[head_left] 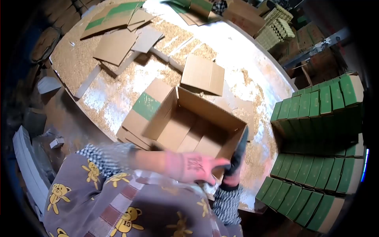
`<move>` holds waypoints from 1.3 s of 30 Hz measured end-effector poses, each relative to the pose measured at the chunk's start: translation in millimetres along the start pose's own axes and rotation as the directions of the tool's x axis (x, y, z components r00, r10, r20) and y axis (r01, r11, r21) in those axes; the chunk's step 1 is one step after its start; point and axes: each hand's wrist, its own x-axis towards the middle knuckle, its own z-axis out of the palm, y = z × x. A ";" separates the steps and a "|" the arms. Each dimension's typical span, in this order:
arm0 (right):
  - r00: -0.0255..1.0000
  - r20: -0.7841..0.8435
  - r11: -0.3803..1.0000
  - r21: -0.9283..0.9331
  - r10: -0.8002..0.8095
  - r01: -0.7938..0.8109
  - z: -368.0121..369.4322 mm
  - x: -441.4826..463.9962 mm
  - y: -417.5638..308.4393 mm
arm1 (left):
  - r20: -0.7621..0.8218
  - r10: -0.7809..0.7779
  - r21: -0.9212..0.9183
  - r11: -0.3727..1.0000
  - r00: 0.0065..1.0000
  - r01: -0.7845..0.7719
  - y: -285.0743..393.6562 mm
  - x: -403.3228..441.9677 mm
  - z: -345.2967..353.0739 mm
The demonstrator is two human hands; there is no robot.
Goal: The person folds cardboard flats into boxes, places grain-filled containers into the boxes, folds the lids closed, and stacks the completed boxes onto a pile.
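A cardboard box (189, 126) with its top open stands in front of me, tilted in view, and its inside is bare cardboard. My left hand (191, 168), in a pink glove, reaches across the box's near side to its near right corner. Its fingers are spread, and slight blur hides whether they press on the cardboard. Along the outside of the right wall lies my right hand (237, 158), in a glove with a dark palm and pink cuff, fingers stretched out flat. A green-striped flap (146, 106) lies beside the box's left wall.
The round worktable (89, 106) is strewn with brown crumbs. Flattened cardboard pieces (116, 45) and a folded carton (203, 75) lie beyond the box. Stacked green cartons (308, 166) stand at the right. Pale yellow egg trays (276, 31) are at the back right.
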 end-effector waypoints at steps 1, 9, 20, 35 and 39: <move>0.999 0.042 0.899 -0.439 0.004 0.015 35.1 3.4 -25.9 | 0.087 -0.090 0.121 0.990 0.992 0.079 7.0 -3.8 -2.6; 0.993 0.061 0.740 -0.672 0.101 -0.034 24.2 203.0 -36.7 | -0.867 -0.441 -0.127 0.646 0.231 0.753 18.4 -85.7 -65.8; 0.844 0.403 0.591 -0.796 0.354 0.132 153.3 494.3 0.9 | -0.615 -0.695 -0.687 0.704 0.371 0.180 -32.7 -147.3 -103.9; 0.858 0.263 0.538 -0.842 0.442 -0.020 118.0 483.3 31.6 | -0.890 -0.422 -0.447 0.731 -0.172 0.515 -258.6 0.1 -319.5; 0.892 0.299 0.723 -0.690 0.340 -0.044 126.5 443.4 -42.6 | -0.945 -0.284 -0.159 0.833 0.162 0.531 -173.1 23.5 -365.9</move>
